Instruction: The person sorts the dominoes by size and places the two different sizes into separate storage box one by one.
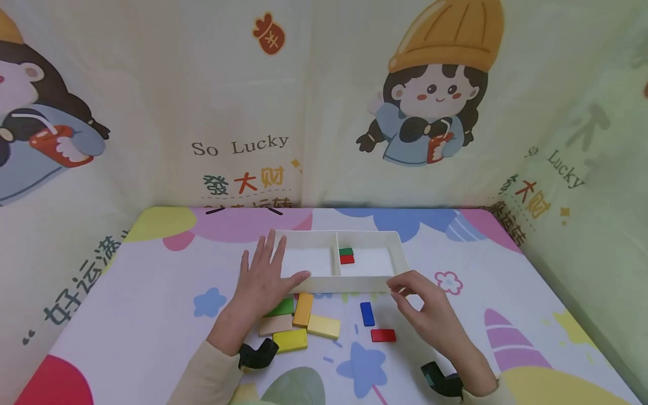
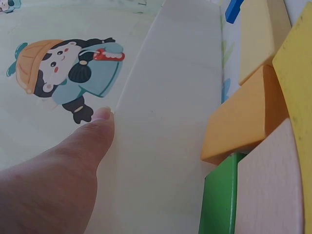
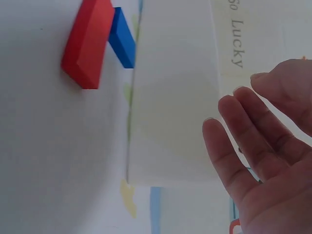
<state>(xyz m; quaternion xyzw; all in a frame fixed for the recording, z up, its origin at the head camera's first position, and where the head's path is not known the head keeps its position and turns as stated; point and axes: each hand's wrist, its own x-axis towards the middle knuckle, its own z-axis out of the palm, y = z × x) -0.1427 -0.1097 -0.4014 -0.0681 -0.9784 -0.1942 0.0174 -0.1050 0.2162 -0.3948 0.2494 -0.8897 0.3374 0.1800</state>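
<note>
A white two-compartment box (image 1: 354, 284) lies across the table. My left hand (image 1: 264, 284), fingers spread, lies over its left end, the thumb along the front wall. At the box's front right corner is my right hand (image 1: 427, 304), its fingers loosely bent with nothing between them. Inside the right compartment, a small green block (image 1: 346, 251) and a small red block (image 1: 347, 259) sit side by side against the divider (image 1: 334, 256). In front of the box lie a blue block (image 1: 367, 314) and another red block (image 1: 383, 336), nearest the right hand.
Below the left hand is a cluster of larger blocks: green (image 1: 282, 307), orange (image 1: 302, 310), pale yellow (image 1: 324, 326), pinkish (image 1: 275, 324) and yellow (image 1: 291, 341). A printed cloth covers the table (image 1: 152, 315). Patterned curtains (image 1: 344, 112) stand behind and at both sides.
</note>
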